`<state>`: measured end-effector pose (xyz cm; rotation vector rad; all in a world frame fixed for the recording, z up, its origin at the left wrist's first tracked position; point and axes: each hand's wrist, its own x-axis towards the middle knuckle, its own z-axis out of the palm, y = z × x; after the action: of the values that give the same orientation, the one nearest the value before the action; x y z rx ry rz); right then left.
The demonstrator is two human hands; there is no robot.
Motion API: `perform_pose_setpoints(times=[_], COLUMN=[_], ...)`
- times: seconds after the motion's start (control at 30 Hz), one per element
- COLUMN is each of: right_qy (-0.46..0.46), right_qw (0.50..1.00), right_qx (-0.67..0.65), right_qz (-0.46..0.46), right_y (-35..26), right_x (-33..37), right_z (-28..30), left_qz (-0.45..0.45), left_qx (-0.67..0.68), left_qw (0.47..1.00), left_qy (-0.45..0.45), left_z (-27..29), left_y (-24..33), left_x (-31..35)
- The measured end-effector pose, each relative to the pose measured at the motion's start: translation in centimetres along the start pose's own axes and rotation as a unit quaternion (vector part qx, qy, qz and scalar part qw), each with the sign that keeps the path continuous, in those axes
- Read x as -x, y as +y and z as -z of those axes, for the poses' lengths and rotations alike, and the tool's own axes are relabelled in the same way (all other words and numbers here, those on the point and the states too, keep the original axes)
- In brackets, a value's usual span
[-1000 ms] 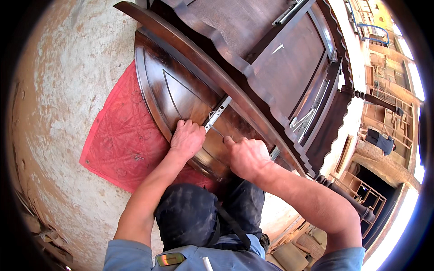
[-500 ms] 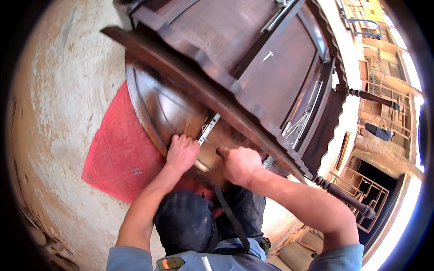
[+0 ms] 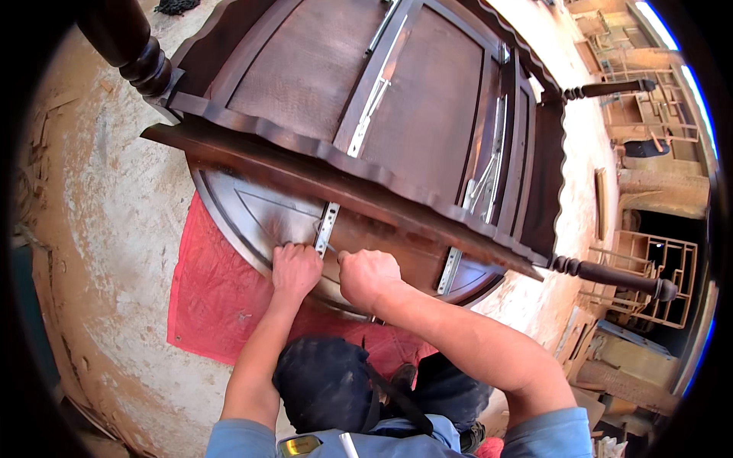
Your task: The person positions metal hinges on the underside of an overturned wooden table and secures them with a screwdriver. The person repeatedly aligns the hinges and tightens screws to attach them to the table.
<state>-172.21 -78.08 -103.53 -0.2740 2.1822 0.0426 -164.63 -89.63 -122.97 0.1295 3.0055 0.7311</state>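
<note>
My left hand (image 3: 296, 267) rests its curled fingers on the curved brown wood panel (image 3: 263, 221), against the lower end of a perforated metal rail (image 3: 327, 229). Whatever those fingertips may pinch is hidden. Just right of the rail, my right hand (image 3: 369, 278) is closed in a fist around a thin dark tool (image 3: 342, 255). Its tip points toward the rail, and its kind is mostly hidden by the fist. The panel lies under the long straight edge of an overturned dark wood table frame (image 3: 321, 172). A second metal rail (image 3: 450, 271) is fixed farther right on the panel.
A red cloth (image 3: 210, 298) is spread under the panel. Turned table legs (image 3: 618, 276) stick out at the right, and another leg (image 3: 137, 57) rises at the upper left. My dark-trousered knee (image 3: 317, 385) is close below my hands. Unfinished wooden frames (image 3: 660, 267) stand far right.
My view has shifted, so more of the table frame shows. My right fist has come closer to the rail. The left hand keeps its place at the rail's lower end.
</note>
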Motion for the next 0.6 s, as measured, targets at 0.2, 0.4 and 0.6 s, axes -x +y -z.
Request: perform_pose_setpoints(times=[0.2, 0.4, 0.6], right_qy=[0.079, 0.118, 0.135], right_qw=[0.994, 0.966, 0.924], right_qx=[-0.073, -0.228, -0.356], right_qz=[0.015, -0.017, -0.018], right_y=[4.2, 13.8, 19.4], right_x=[2.8, 12.8, 18.8], right_z=[-4.8, -11.5, -17.2], left_qz=[-0.015, -0.081, -0.082], left_qx=[-0.024, -0.083, -0.13], left_qw=[0.999, 0.993, 0.988], left_qy=[0.023, 0.022, -0.029], left_z=[-0.1, -1.6, -0.8], left_y=[-0.6, -1.7, -0.5], left_x=[0.4, 0.0, 0.0])
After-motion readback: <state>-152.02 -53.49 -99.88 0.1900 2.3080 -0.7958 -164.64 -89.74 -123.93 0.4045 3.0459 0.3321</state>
